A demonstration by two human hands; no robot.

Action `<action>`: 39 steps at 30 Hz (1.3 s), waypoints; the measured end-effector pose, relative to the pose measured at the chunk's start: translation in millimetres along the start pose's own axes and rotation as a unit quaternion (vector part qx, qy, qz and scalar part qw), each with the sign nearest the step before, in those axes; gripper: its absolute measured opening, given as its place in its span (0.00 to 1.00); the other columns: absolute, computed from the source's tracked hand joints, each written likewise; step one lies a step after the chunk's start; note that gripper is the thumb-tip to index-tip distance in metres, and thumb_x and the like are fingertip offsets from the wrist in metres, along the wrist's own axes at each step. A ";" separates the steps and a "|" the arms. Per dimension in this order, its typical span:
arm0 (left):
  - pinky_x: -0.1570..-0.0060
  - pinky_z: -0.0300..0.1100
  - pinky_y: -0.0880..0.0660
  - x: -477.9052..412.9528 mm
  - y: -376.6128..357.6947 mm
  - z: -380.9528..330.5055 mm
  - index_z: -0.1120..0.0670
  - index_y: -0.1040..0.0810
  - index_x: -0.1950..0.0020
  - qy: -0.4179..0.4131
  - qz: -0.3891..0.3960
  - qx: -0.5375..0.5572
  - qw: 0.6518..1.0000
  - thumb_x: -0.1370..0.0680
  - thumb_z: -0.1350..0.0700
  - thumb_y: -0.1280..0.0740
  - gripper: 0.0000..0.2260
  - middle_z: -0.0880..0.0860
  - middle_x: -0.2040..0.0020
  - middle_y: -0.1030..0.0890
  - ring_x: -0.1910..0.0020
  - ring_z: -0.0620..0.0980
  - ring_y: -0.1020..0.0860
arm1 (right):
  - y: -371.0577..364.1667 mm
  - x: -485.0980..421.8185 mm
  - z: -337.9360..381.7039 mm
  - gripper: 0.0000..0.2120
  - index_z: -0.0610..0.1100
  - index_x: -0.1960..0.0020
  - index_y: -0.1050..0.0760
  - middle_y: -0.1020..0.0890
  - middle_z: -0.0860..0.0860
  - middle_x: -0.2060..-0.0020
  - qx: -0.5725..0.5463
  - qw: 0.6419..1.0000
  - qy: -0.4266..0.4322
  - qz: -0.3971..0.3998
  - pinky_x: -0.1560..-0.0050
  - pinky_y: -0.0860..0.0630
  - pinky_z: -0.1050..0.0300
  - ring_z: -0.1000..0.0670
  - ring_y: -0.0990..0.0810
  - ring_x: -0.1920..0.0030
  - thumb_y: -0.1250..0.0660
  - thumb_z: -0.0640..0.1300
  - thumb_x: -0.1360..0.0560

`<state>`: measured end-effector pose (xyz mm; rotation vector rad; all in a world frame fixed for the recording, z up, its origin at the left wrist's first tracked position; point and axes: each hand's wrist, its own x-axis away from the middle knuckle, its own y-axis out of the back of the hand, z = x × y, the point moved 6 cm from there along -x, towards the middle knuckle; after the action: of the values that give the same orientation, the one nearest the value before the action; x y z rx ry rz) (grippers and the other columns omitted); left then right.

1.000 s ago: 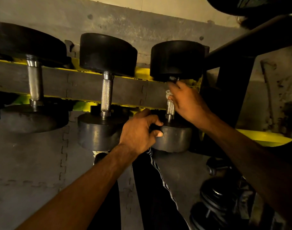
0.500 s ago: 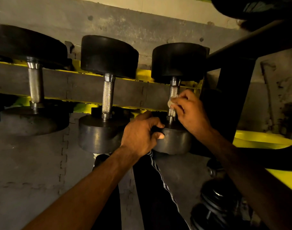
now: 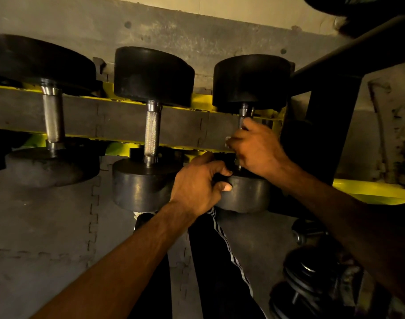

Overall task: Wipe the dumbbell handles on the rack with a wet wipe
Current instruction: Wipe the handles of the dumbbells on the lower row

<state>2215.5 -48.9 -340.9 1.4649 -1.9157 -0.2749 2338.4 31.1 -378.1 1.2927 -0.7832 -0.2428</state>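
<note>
Head view: right hand wraps the rightmost dumbbell handle; left hand grips its near head.

Saw a yellow rack with 2 rails, far and near. Counted 3 dumbbells laid across them, side by side and apart: left dumbbell, middle dumbbell, right dumbbell, 1 black head at each rail. Noted a floor of grey interlocking mats beneath. Made out weight plates stacked at lower right, too dim to tell what bore them.
</note>
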 end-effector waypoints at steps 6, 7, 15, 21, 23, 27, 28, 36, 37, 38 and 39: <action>0.54 0.44 0.24 1.3 -0.2 0.8 0.49 0.17 0.51 -0.008 -0.001 0.012 1.000 0.32 0.53 0.21 0.11 0.47 0.49 0.20 0.49 0.52 0.21 | 15.0 14.0 -28.5 0.09 0.39 0.45 0.18 0.21 0.44 0.48 -0.305 0.898 -0.247 -0.199 0.49 0.25 0.59 0.46 0.22 0.48 0.30 0.37 0.24; 0.54 0.44 0.24 1.1 -0.2 0.9 0.49 0.17 0.51 -0.013 -0.001 0.011 1.000 0.32 0.53 0.21 0.11 0.47 0.49 0.20 0.49 0.52 0.21 | 9.6 22.5 -25.9 0.09 0.40 0.44 0.18 0.20 0.46 0.46 -0.348 0.869 -0.288 -0.203 0.47 0.26 0.63 0.49 0.22 0.47 0.31 0.39 0.23; 0.53 0.43 0.25 -0.3 0.1 1.5 0.50 0.16 0.51 -0.018 0.005 0.013 1.000 0.31 0.53 0.21 0.11 0.46 0.49 0.21 0.49 0.51 0.21 | -57.0 5.8 -59.3 0.15 0.45 0.62 0.27 0.21 0.53 0.74 -0.757 0.340 -0.539 -0.144 0.76 0.30 0.67 0.59 0.26 0.76 0.42 0.33 0.20; 0.55 0.43 0.25 -0.3 -2.7 3.1 0.48 0.17 0.51 -0.023 0.000 0.017 1.000 0.31 0.47 0.25 0.11 0.45 0.51 0.22 0.50 0.50 0.21 | -63.0 -13.1 -39.3 0.23 0.35 0.36 0.26 0.16 0.42 0.50 -0.893 0.203 -0.389 -0.101 0.56 0.21 0.55 0.47 0.16 0.53 0.40 0.43 0.28; 0.55 0.42 0.26 -0.3 -2.5 2.9 0.48 0.17 0.51 -0.021 0.001 0.013 1.000 0.31 0.48 0.24 0.11 0.44 0.51 0.23 0.50 0.50 0.22 | -63.4 -8.7 -39.2 0.16 0.36 0.40 0.24 0.15 0.43 0.54 -0.894 0.194 -0.387 -0.116 0.55 0.20 0.54 0.47 0.15 0.55 0.41 0.41 0.24; 0.55 0.41 0.28 -1.1 -2.3 3.4 0.48 0.17 0.51 -0.015 0.008 0.006 1.000 0.32 0.53 0.21 0.11 0.44 0.50 0.22 0.49 0.49 0.22 | -64.8 9.3 -49.7 0.09 0.44 0.51 0.23 0.15 0.51 0.62 -0.831 0.234 -0.440 -0.248 0.52 0.21 0.57 0.54 0.15 0.59 0.37 0.31 0.22; 0.54 0.41 0.27 -1.5 -1.7 3.8 0.48 0.17 0.51 -0.015 0.010 0.008 1.000 0.32 0.53 0.21 0.11 0.44 0.50 0.22 0.49 0.49 0.22 | -57.8 15.0 -48.8 0.11 0.46 0.51 0.22 0.15 0.53 0.59 -0.788 0.302 -0.461 -0.276 0.53 0.22 0.60 0.55 0.16 0.56 0.34 0.31 0.24; 0.56 0.39 0.28 -2.6 -0.7 2.3 0.49 0.17 0.52 -0.017 0.007 0.001 1.000 0.32 0.53 0.21 0.11 0.44 0.51 0.22 0.50 0.49 0.22 | -4.3 -1.1 -31.7 0.15 0.41 0.40 0.19 0.18 0.45 0.43 -0.182 0.927 -0.213 -0.248 0.40 0.31 0.63 0.46 0.25 0.42 0.36 0.37 0.25; 0.56 0.39 0.28 -2.3 -0.4 2.1 0.49 0.17 0.52 -0.017 0.005 0.000 1.000 0.32 0.53 0.21 0.11 0.44 0.51 0.22 0.50 0.48 0.22 | -10.4 -7.5 -25.6 0.19 0.42 0.36 0.22 0.21 0.43 0.39 -0.180 0.946 -0.195 -0.185 0.36 0.32 0.63 0.46 0.28 0.38 0.40 0.42 0.24; 0.55 0.39 0.28 -1.9 -0.3 2.4 0.48 0.17 0.52 -0.015 0.005 0.001 1.000 0.32 0.54 0.21 0.11 0.44 0.50 0.22 0.50 0.49 0.22 | -16.3 -11.2 -19.4 0.22 0.43 0.34 0.23 0.23 0.43 0.37 -0.153 0.961 -0.182 -0.144 0.37 0.30 0.59 0.45 0.29 0.36 0.44 0.46 0.25; 0.54 0.40 0.27 -1.6 -0.1 2.3 0.48 0.17 0.52 -0.010 0.007 0.005 1.000 0.32 0.54 0.21 0.11 0.44 0.50 0.21 0.49 0.49 0.22 | -16.4 -12.8 -13.2 0.23 0.43 0.36 0.22 0.22 0.44 0.38 -0.113 0.973 -0.180 -0.094 0.41 0.26 0.55 0.43 0.30 0.37 0.45 0.47 0.26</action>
<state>2214.3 -48.1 -343.2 1.4602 -1.9442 -0.2761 2341.8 43.8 -399.0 1.1193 -0.9103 -0.7142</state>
